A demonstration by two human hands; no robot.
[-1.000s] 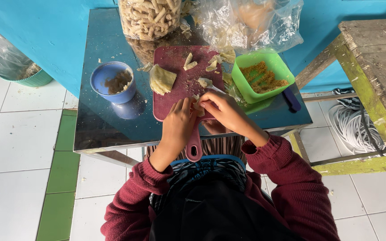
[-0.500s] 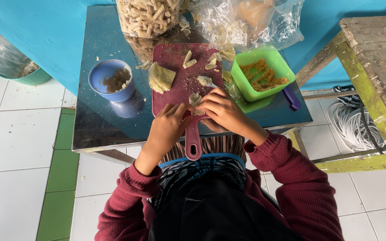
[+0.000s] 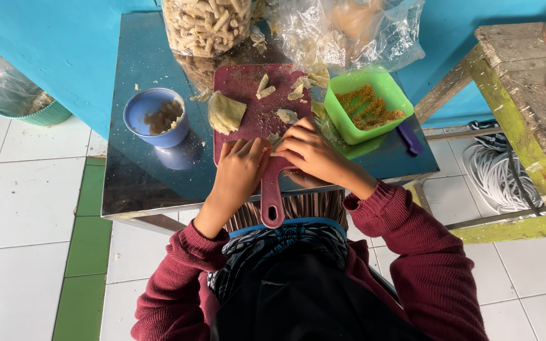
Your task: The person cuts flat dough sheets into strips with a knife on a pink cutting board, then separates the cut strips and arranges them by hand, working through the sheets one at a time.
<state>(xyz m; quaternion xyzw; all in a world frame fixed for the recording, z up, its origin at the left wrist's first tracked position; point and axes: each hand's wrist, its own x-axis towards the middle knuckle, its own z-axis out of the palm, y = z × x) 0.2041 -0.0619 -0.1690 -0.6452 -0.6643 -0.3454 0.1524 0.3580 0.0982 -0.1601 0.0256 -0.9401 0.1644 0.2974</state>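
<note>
On the near end of the maroon cutting board, seen from the head camera, the left hand and the right hand meet at six o'clock, fingers curled narrow around a small pale wrapper piece pinched between them. What else they grip I cannot tell. One folded wrapper stack lies at nine o'clock on the board; about four loose scraps scatter toward twelve. One blue bowl stands left, one green tub of orange-brown filling at two o'clock, one purple utensil beside it. The board's handle overhangs the dark tabletop; I judge a lap nudge could tip it, and the thin wrapper could tear under tight fingers.
</note>
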